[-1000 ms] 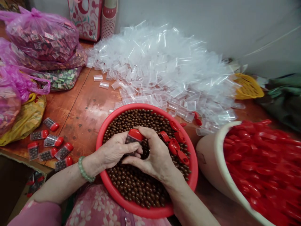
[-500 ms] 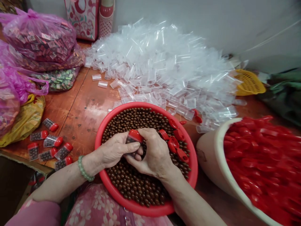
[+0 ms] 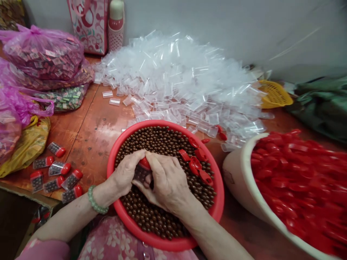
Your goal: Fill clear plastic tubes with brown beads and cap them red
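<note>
While both hands meet over the red basin [image 3: 111,164], a small clear tube [image 3: 141,174] with a red cap [image 3: 144,163] sits between them, tilted, above the brown balls [image 3: 151,137]. The left hand [image 3: 125,175] has its fingers closed round the tube. The right hand [image 3: 169,180] has its fingers bent narrow about it, forefinger by the cap and thumb low; how hard either presses, I cannot tell.

Risks noted: if the cap is seated crooked, a firm push could pop it off and spill the contents into the basin. A slick wall under uneven thumb pressure could make the tube slip. Loose red caps [image 3: 195,165] lie on the balls at the basin's right side and could be scooped up with them. Finished tubes [image 3: 72,179] lie close to the edge of the table [image 3: 89,133]; a sweep of the left forearm could knock some off.
</note>
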`<state>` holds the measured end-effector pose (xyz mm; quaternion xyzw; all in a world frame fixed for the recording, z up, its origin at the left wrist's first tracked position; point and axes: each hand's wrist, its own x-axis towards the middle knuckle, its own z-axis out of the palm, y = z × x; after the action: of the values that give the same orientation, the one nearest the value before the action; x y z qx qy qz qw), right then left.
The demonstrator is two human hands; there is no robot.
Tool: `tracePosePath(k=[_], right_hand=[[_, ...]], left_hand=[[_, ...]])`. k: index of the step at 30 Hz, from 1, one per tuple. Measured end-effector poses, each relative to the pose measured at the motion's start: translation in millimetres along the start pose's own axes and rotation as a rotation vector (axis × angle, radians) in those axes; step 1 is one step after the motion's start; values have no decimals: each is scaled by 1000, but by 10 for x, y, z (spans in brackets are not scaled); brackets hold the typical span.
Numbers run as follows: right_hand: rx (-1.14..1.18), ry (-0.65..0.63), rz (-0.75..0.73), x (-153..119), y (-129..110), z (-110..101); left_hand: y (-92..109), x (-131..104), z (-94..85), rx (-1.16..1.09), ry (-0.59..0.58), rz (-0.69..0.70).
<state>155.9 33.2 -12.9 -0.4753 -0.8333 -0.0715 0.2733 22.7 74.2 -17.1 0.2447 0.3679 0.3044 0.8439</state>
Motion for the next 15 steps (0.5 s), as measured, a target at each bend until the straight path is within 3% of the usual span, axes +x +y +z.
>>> tracePosePath(k=[9,13,15], right_hand=[[25,52,-119,19,-113,-34],[178,-123,-106,97,-147,-279],[237,-150,-36,107,12,-447]], left_hand=[[-70,-119,-40,191,43,178],[144,-434,-165,467,27,243],[317,-683,-352,567,117,225]])
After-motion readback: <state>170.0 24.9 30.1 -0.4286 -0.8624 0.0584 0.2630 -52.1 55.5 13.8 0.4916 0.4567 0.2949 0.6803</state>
